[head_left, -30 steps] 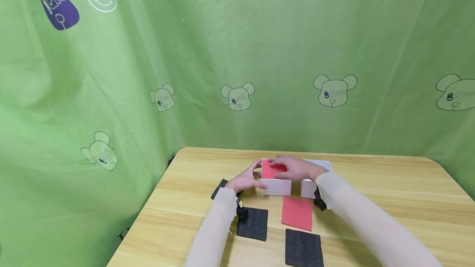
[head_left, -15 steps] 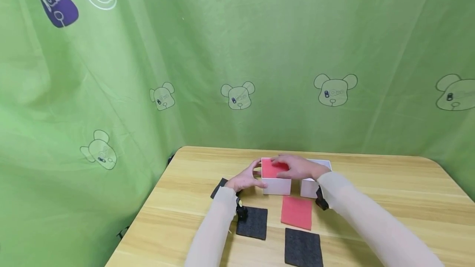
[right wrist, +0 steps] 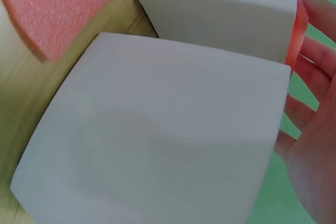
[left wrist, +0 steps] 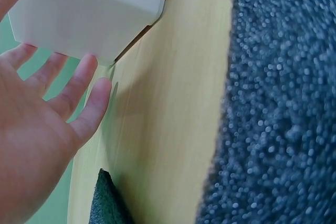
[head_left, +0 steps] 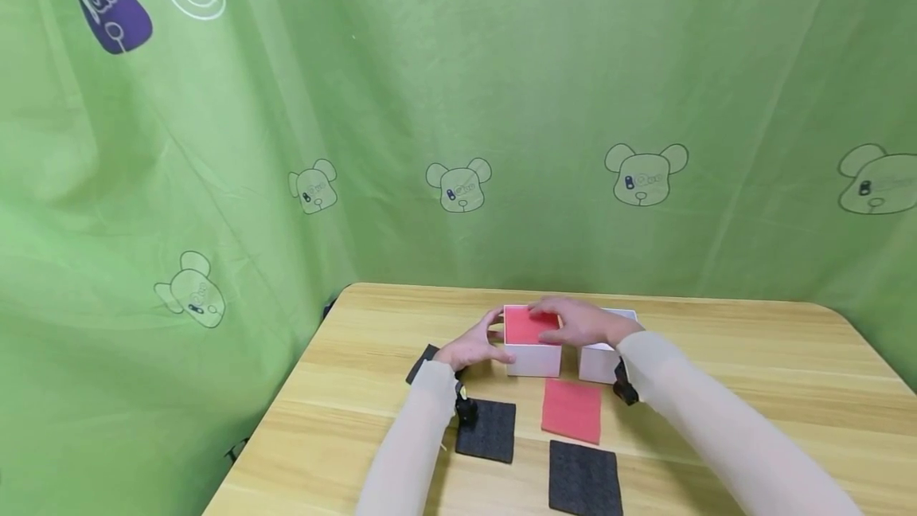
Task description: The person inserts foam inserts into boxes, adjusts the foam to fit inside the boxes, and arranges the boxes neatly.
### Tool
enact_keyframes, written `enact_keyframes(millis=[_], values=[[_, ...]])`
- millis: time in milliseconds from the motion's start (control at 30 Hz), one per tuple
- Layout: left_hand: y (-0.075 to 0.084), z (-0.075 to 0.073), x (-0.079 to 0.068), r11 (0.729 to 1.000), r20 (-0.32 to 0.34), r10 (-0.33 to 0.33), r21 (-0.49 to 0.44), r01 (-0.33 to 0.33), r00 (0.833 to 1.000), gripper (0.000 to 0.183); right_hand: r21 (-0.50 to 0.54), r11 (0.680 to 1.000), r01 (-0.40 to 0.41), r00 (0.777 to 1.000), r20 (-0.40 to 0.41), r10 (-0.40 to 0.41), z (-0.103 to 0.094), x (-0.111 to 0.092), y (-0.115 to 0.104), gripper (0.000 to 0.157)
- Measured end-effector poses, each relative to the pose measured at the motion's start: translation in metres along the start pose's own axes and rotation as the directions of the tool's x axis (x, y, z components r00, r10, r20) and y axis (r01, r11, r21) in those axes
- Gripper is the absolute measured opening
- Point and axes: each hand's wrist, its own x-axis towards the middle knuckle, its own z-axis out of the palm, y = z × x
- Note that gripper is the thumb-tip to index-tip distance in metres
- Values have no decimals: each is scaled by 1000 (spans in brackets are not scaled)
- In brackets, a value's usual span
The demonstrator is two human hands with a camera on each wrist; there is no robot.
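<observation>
Red foam square (head_left: 520,326), one: in the mouth of the left white box (head_left: 533,361). Left hand (head_left: 473,347): fingers spread, bracing the box. Right hand (head_left: 579,322): fingers loosely extended at the foam. Step, apparently: seating; next likely calls for even pressing.

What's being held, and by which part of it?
Left white box, at its left end, in the left grip. Right grip is over the red pad; can't tell if it holds.

Long off-white sleeves (head_left: 404,444) meet bare hands (head_left: 473,347); a small black device (head_left: 626,388) sits at each wrist (head_left: 627,330), the left one bearing a yellowish spot (head_left: 462,392).
</observation>
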Motion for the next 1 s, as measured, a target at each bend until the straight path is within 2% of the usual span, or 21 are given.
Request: enact_keyframes(millis=[333, 600, 1000], values=[[1, 0, 0, 1000, -4, -9, -8, 9, 1000, 99, -30, 998, 62, 998, -7, -62, 0, 3, 5, 52], [-1, 0, -1, 1000, -1, -11, -13, 11, 1000, 101, -9, 998, 57, 998, -33, -58, -1, -2, 8, 49], [1, 2, -1, 1000, -4, -8, -15, 7, 1000, 100, -5, 999, 51, 998, -22, -51, -4, -4, 5, 51]])
